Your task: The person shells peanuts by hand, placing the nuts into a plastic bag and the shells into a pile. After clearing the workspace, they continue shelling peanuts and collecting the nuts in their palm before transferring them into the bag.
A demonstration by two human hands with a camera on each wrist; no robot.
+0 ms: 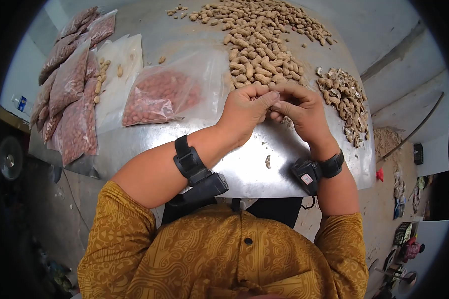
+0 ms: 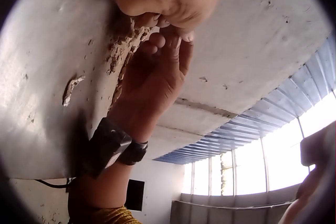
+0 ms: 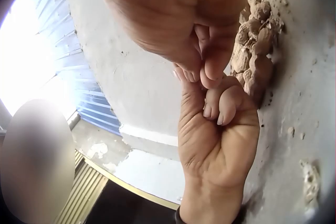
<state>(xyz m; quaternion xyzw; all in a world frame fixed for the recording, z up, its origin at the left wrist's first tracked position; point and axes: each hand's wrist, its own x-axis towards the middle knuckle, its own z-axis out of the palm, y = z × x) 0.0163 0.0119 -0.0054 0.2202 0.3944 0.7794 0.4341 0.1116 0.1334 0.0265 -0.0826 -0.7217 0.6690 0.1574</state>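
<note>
Above the near part of the metal table, my left hand (image 1: 244, 112) and right hand (image 1: 304, 107) meet fingertip to fingertip. Both have curled fingers and pinch a small peanut between thumbs and forefingers, mostly hidden by the fingers. Seen from the right wrist, the left hand (image 3: 220, 129) has its fingers folded toward the palm, right below the right hand (image 3: 184, 19). Just beyond the hands lies a heap of unshelled peanuts (image 1: 264, 60). A pile of broken peanut shells (image 1: 344, 99) is to the right. One loose shell piece (image 1: 268, 162) lies on the table below the hands.
A clear plastic bag of red peanut kernels (image 1: 159, 94) lies left of the hands. Farther left are several stacked filled bags (image 1: 70, 94) and flat plastic bags (image 1: 119, 60) with a few peanuts on them. The metal table's (image 1: 234, 184) front edge is close to the body.
</note>
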